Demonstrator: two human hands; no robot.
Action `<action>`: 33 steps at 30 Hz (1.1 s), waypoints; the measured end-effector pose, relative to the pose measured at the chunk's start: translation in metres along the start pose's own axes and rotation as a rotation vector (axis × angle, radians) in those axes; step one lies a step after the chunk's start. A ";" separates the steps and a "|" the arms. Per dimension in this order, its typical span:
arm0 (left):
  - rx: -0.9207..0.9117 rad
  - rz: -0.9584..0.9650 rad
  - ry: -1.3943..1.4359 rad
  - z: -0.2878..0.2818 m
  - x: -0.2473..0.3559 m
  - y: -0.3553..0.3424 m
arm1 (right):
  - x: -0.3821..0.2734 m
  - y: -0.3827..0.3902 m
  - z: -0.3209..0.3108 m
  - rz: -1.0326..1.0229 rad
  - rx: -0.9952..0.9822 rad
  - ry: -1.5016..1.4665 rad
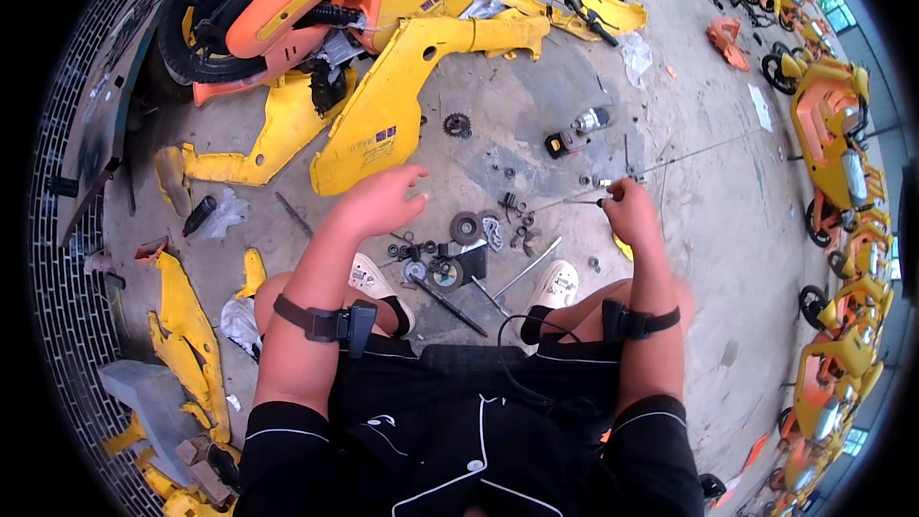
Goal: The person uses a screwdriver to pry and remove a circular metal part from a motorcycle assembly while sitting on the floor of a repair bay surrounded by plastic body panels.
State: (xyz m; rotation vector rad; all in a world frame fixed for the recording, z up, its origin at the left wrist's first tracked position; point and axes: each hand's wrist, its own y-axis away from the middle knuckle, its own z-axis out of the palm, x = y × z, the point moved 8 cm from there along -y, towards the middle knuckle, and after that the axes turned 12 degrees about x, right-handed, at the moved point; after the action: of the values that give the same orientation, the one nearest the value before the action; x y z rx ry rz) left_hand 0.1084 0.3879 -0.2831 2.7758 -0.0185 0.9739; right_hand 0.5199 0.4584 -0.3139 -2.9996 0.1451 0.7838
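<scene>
Taking the middle of the view as the clock's centre, the right hand (628, 214) is at three o'clock, its fingers closed on the dark handle of a slim tool (582, 202) whose thin shaft points toward nine. The left hand (383, 201), at about ten o'clock, holds nothing; its fingers are spread and the thumb stands apart. It appears right beside the near end of a long yellow panel (369, 139) at half past ten, though whether they touch cannot be told. Around the centre, on the grey floor (708, 258), lie a dark ring (466, 228), a loose chain (492, 234) just beside it, and a cluster of small round metal parts (421, 254) toward eight. A dark rod (450, 307) lies at six o'clock, and a bright metal bar (531, 262) slants at four. One pale shoe (558, 284) rests at four, the other (369, 278) at eight. A toothed gear (458, 124) lies at twelve, a cordless power tool (577, 133) between one and two. Farther out, an orange-and-yellow scooter (287, 19) fills eleven o'clock, a dark bottle (199, 216) lies at nine near crumpled clear plastic (226, 214), and a row of scooters (831, 124) curves along the three o'clock side.
</scene>
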 end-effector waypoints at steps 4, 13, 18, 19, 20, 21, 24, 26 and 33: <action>0.003 -0.002 -0.054 0.010 -0.006 0.007 | 0.003 -0.003 0.008 -0.023 -0.047 0.018; -0.029 0.060 -0.174 0.035 0.014 0.000 | 0.011 -0.006 0.068 -0.052 -0.292 0.152; -0.106 0.035 -0.178 0.052 0.013 -0.012 | 0.011 0.000 0.086 -0.112 -0.292 0.128; -0.114 0.033 -0.186 0.053 0.011 -0.014 | 0.011 0.001 0.088 -0.116 -0.298 0.130; -0.121 0.031 -0.194 0.054 0.009 -0.016 | 0.011 0.002 0.090 -0.121 -0.304 0.131; -0.118 0.036 -0.188 0.055 0.008 -0.018 | 0.010 0.002 0.092 -0.127 -0.307 0.132; -0.106 0.053 -0.175 0.056 0.007 -0.022 | 0.007 0.002 0.097 -0.135 -0.338 0.153; -0.101 0.069 -0.176 0.055 0.010 -0.023 | 0.004 0.002 0.100 -0.136 -0.363 0.182; -0.114 0.046 -0.153 0.051 0.016 -0.023 | 0.002 0.008 0.126 -0.150 -0.467 0.272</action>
State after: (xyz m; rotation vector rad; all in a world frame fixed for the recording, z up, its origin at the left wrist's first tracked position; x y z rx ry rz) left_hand 0.1539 0.4017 -0.3163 2.7478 -0.1558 0.7435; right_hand 0.4593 0.4577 -0.4243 -3.4883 -0.2957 0.4400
